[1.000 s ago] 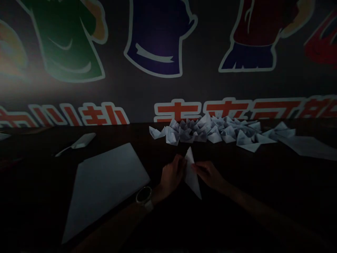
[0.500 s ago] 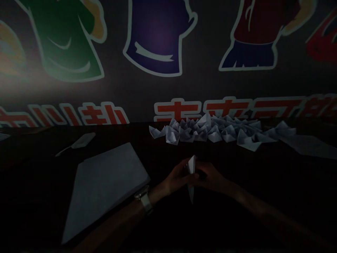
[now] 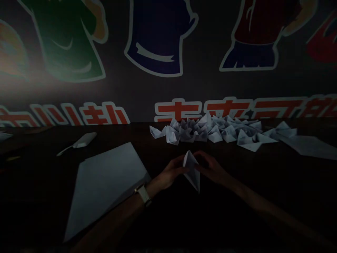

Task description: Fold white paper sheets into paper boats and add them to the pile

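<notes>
Opening up the folded paper [image 3: 191, 170], left grip [image 3: 173, 172] and right grip [image 3: 210, 168] both pinching it; needs a crease next, I reckon.

Paper boats [image 3: 207, 133] at back, paper sheet [image 3: 105, 189] front left, another sheet [image 3: 309, 146] far right

Folded white paper [image 3: 191, 172], triangular, creased, lower tip pointing down, upper edges slightly parted, held tilted between left hand [image 3: 172, 172] and right hand [image 3: 210, 168]
</notes>
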`<state>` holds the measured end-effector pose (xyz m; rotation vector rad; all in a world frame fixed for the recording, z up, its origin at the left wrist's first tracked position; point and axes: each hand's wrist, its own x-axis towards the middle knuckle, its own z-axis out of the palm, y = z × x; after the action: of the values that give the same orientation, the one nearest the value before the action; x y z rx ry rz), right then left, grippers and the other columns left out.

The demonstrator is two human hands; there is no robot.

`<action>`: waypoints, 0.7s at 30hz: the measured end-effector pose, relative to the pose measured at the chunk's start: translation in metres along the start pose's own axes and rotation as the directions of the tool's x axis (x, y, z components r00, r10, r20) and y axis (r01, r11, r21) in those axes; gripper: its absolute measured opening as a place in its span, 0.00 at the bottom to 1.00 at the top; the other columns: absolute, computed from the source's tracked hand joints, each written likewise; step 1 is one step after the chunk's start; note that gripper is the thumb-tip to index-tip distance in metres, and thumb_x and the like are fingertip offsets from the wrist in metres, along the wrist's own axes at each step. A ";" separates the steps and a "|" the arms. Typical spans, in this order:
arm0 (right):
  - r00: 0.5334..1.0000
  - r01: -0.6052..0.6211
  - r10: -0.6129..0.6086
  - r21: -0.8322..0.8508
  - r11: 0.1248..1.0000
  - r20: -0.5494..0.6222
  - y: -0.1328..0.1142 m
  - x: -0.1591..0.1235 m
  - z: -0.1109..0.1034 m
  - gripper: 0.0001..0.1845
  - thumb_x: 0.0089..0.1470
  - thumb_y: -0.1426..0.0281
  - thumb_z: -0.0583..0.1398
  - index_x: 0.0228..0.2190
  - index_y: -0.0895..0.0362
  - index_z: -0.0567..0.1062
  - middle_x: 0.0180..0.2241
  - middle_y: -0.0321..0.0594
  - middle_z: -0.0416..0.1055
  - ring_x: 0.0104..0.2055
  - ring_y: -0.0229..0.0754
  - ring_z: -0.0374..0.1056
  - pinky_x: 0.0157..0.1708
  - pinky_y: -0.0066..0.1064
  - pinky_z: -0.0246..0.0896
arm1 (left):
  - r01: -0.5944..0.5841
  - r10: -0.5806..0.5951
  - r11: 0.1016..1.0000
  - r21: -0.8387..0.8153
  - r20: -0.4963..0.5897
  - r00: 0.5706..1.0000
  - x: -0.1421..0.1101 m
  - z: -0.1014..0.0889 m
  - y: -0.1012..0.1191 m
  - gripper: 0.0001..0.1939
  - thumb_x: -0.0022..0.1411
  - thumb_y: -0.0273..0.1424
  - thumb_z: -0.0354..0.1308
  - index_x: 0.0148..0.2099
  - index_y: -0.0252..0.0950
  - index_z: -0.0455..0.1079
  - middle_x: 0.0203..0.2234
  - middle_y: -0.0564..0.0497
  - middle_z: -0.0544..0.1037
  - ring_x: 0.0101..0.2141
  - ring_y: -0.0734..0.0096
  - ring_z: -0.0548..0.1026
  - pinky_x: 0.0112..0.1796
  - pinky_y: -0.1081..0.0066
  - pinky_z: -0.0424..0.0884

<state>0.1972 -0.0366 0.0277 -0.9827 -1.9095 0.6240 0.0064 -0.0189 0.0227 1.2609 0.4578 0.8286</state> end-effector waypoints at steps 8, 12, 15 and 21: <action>0.985 -0.130 0.135 0.057 0.990 -0.104 0.019 0.006 0.002 0.13 0.48 0.66 0.57 0.36 0.56 0.75 0.39 0.41 0.74 0.43 0.48 0.68 0.44 0.38 0.60 | -0.130 0.147 0.959 0.250 -0.052 0.988 0.006 -0.014 -0.007 0.28 0.49 0.25 0.61 0.55 0.36 0.63 0.53 0.44 0.66 0.53 0.56 0.62 0.51 0.61 0.59; 0.963 -0.210 0.236 0.190 0.959 -0.129 0.028 0.008 0.001 0.14 0.46 0.67 0.57 0.35 0.55 0.77 0.38 0.40 0.75 0.43 0.49 0.69 0.45 0.40 0.60 | -0.036 0.060 0.980 0.197 -0.115 0.992 0.008 -0.013 -0.012 0.26 0.54 0.28 0.57 0.56 0.37 0.62 0.52 0.44 0.67 0.50 0.57 0.66 0.46 0.61 0.64; 0.944 -0.260 0.304 0.277 0.925 -0.129 0.029 0.009 0.000 0.15 0.44 0.68 0.57 0.35 0.54 0.78 0.38 0.39 0.76 0.43 0.49 0.69 0.46 0.40 0.60 | 0.025 -0.008 0.994 0.102 -0.156 0.988 0.009 -0.013 -0.011 0.24 0.53 0.26 0.56 0.54 0.36 0.65 0.49 0.44 0.70 0.47 0.59 0.68 0.44 0.64 0.65; 0.909 -0.331 0.397 0.360 0.872 -0.124 0.025 0.009 0.000 0.14 0.42 0.69 0.58 0.33 0.52 0.79 0.38 0.39 0.76 0.43 0.49 0.69 0.46 0.41 0.60 | 0.054 -0.060 0.998 -0.041 -0.150 0.987 0.009 -0.014 -0.004 0.22 0.50 0.23 0.58 0.49 0.34 0.70 0.45 0.44 0.73 0.43 0.63 0.71 0.45 0.65 0.63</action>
<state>0.2045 -0.0155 0.0140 -1.1455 -1.3925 0.9965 0.0034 -0.0038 0.0162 1.1505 0.5947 0.8836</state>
